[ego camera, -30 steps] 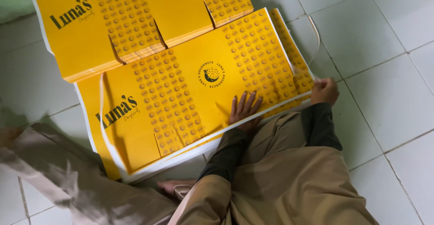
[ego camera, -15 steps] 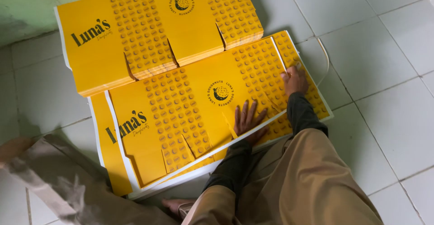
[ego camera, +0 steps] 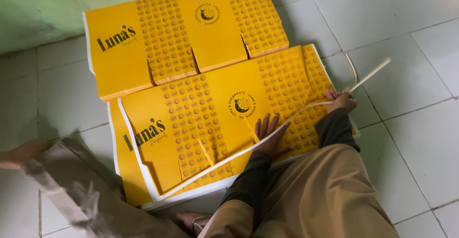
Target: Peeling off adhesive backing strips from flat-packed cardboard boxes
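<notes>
A stack of flat yellow printed cardboard box blanks [ego camera: 191, 123] lies on the tiled floor in front of me. My left hand [ego camera: 270, 135] presses flat on the top sheet, fingers spread. My right hand [ego camera: 340, 101] sits at the sheet's right edge, shut on a thin white trim strip [ego camera: 370, 74] that sticks out to the right and loops back. The strip's other part runs along the sheet's lower edge toward the left. A second stack of the same yellow blanks [ego camera: 191, 32] lies just beyond, partly under the near one.
A pale green wall [ego camera: 43, 8] borders the far left. My tan-trousered knees [ego camera: 330, 204] and a bare foot [ego camera: 189, 217] fill the bottom. White floor tiles [ego camera: 411, 123] stretch to the right.
My right hand has slid along the right edge and lifted the white strip away from the sheet. The view has shifted, so the stacks sit lower in frame.
</notes>
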